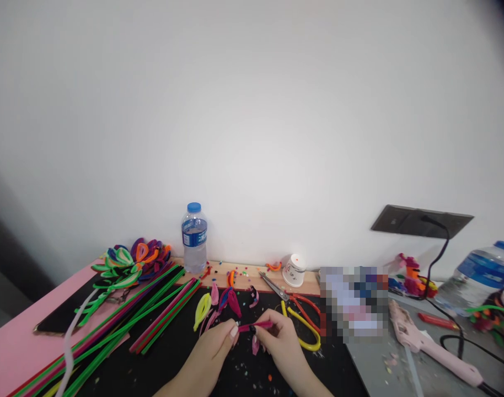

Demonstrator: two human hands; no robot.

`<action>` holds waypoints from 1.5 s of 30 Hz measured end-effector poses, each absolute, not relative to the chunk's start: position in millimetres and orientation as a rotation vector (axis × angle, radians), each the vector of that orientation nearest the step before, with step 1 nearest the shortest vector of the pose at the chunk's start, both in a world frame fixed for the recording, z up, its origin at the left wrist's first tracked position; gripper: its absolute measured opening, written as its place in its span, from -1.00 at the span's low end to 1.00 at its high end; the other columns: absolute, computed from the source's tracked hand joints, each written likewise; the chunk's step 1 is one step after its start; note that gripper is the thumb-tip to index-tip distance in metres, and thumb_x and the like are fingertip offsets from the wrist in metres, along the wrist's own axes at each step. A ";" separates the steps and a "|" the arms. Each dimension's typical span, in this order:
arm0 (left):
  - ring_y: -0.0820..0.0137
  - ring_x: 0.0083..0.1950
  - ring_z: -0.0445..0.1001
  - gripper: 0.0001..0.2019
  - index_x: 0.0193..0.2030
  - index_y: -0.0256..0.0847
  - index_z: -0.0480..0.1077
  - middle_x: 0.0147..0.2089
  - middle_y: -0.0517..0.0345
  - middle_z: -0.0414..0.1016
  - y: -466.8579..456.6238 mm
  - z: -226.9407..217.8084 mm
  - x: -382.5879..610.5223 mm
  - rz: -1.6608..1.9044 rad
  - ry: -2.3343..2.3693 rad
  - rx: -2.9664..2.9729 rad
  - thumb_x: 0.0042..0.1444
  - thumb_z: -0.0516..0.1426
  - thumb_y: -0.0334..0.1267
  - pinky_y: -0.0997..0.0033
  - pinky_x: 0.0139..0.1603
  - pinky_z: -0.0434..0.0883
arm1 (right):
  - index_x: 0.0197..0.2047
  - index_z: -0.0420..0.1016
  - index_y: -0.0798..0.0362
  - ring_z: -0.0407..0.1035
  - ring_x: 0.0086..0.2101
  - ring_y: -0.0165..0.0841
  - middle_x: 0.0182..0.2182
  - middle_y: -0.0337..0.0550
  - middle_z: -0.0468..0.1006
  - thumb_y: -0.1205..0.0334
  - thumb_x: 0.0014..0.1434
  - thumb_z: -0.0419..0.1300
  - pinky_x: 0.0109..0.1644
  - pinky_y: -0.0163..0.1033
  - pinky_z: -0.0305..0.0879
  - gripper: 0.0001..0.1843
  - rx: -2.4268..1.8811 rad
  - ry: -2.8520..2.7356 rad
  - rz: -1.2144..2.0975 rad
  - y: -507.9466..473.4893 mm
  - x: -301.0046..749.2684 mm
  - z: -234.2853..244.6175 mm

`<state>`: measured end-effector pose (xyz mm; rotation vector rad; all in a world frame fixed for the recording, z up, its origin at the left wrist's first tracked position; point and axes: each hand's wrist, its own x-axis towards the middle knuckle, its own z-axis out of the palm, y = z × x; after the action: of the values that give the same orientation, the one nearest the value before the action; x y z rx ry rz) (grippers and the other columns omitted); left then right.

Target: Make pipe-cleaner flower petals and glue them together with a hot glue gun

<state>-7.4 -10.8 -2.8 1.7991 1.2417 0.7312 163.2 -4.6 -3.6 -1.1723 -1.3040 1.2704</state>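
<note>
My left hand (215, 343) and my right hand (279, 337) meet over a black mat (169, 364) near the bottom edge. Both pinch a short magenta pipe cleaner piece (256, 327) held level between them, with a dark bit at its middle. A pink petal loop (255, 345) hangs just under it. Finished petal loops, yellow (202, 310), pink (214, 293) and purple-magenta (231, 300), lie just beyond my fingers.
Long green, red and pink pipe cleaners (123, 325) lie at left beside a pile of coloured loops (132, 262). Behind stand a water bottle (194, 237) and a tipped paper cup (294, 270). Scissors (274, 286), yellow-handled pliers (304, 325), a pink glue gun (425, 342) lie right.
</note>
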 end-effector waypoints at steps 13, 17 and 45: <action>0.35 -0.38 0.28 -0.54 -0.44 -0.17 0.29 -0.45 0.16 0.34 -10.4 1.4 -6.5 0.859 1.292 1.713 0.21 -0.21 0.08 0.44 -0.30 0.29 | -0.41 0.42 0.14 0.23 -0.67 -0.53 -0.59 -0.27 0.42 0.13 0.05 0.20 -0.61 -0.43 0.06 -0.79 -1.061 -1.318 1.368 -5.5 162.3 3.2; 0.35 -0.40 0.26 -0.54 -0.45 -0.17 0.28 -0.48 0.18 0.31 -12.3 4.9 -5.7 0.855 1.282 1.727 0.21 -0.21 0.08 0.43 -0.30 0.28 | -0.38 0.41 0.15 0.22 -0.67 -0.53 -0.56 -0.24 0.43 0.04 0.10 0.16 -0.63 -0.43 0.02 -0.70 -1.018 -1.326 1.371 -4.3 164.8 -3.1; 0.37 -0.44 0.21 -0.69 -0.54 -0.14 0.05 -0.53 0.26 0.17 -5.3 -2.9 -9.3 0.832 1.354 1.759 0.21 -0.20 -0.15 0.42 -0.38 0.17 | -0.51 0.53 0.08 0.36 -0.49 -0.36 -0.56 -0.19 0.49 0.38 0.13 0.11 -0.36 -0.34 0.21 -0.76 -1.155 -1.780 0.865 -18.1 162.7 7.5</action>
<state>-9.3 -5.3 -2.9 1.7588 1.3538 0.8325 162.7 -18.1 7.5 -1.1548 -1.7800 0.8654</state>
